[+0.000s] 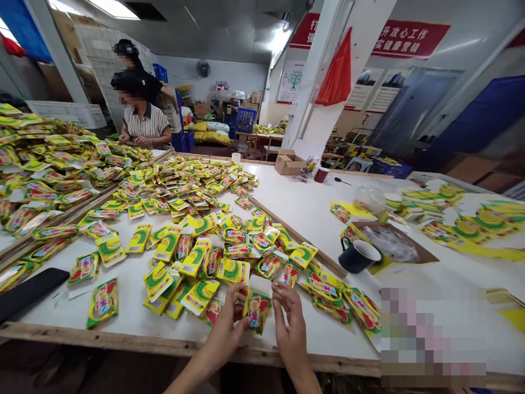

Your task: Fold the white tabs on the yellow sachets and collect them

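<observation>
My left hand [230, 323] is closed on a yellow-green packet [256, 309] with a red picture, held near the table's front edge. My right hand [290, 320] has its fingers stretched out, with the fingertips touching the packet's right side. Several more such packets [192, 241] lie loose on the white table [320, 213] just beyond my hands, some face up and some showing yellow backs. A row of them [344, 301] lies to the right of my hands.
A dark mug [357, 256] stands to the right, beside a clear plastic bag [389, 241]. A black phone [28, 290] lies at the left edge. A wooden strip [299, 235] crosses the table. Two people are at the far left end. A cardboard box [289, 162] sits at the back.
</observation>
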A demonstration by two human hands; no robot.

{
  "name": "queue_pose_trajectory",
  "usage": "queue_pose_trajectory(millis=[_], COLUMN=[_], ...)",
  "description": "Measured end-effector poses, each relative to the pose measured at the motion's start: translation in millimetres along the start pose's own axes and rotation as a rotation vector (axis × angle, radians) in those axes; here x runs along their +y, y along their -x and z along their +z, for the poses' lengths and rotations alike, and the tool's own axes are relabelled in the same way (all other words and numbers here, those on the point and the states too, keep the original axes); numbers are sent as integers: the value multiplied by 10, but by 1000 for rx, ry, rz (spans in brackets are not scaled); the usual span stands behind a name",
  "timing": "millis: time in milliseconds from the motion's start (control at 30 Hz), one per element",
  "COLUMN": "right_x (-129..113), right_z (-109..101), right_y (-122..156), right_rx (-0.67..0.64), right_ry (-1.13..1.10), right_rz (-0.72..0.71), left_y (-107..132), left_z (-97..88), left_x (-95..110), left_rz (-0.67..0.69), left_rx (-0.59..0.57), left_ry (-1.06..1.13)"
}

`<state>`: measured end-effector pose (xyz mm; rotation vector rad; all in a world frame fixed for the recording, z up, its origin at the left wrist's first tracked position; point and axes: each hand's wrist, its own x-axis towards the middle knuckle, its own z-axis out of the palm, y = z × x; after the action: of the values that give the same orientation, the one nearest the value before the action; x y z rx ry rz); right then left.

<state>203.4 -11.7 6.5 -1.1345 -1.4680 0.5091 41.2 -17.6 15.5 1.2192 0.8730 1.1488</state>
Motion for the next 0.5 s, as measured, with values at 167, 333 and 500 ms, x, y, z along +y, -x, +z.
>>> queue_pose_trajectory(millis=[167,333,500], right_x=[9,26,-1], right_z=[34,-7,-13], right_y=[207,201,117], right_rx=[-21,-116,-206], right_ry=[-103,-69,-15], right_rz=[183,195,160], left_y=[93,169,167], left_z=[-77,-147,-186], left_x=[-25,9,50], left_rz=[17,32,33], left_rx=[-55,-101,-58], left_ry=[-127,-184,-232])
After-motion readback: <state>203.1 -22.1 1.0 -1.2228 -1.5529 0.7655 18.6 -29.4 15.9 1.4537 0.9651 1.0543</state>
